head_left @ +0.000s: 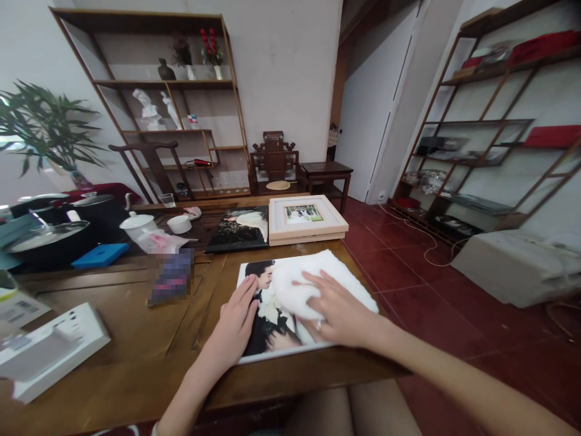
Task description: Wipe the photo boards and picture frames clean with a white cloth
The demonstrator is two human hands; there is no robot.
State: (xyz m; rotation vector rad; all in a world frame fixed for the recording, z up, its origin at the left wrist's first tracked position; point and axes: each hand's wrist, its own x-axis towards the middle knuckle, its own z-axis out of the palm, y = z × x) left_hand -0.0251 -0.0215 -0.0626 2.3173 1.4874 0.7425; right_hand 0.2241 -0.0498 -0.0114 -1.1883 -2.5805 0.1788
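Observation:
A large photo panel (276,324) with a white edge lies flat near the table's right corner, its picture showing a person in a dark suit. My left hand (236,316) rests on its left side, fingers stretched out, holding nothing. On the right, my right hand (340,307) presses a fluffy white cloth (293,280) against the panel, its index finger extended and the other fingers partly curled into the cloth. The cloth spreads over the upper right of the picture and hides that part.
Behind the panel stand a dark photo panel (240,229) and stacked light-wood frames (342,230). To the left are a blue box (100,255), a white teapot (136,224), a pan (49,239) and a white box (82,339). The wooden table (136,330) ends on the right above red floor tiles.

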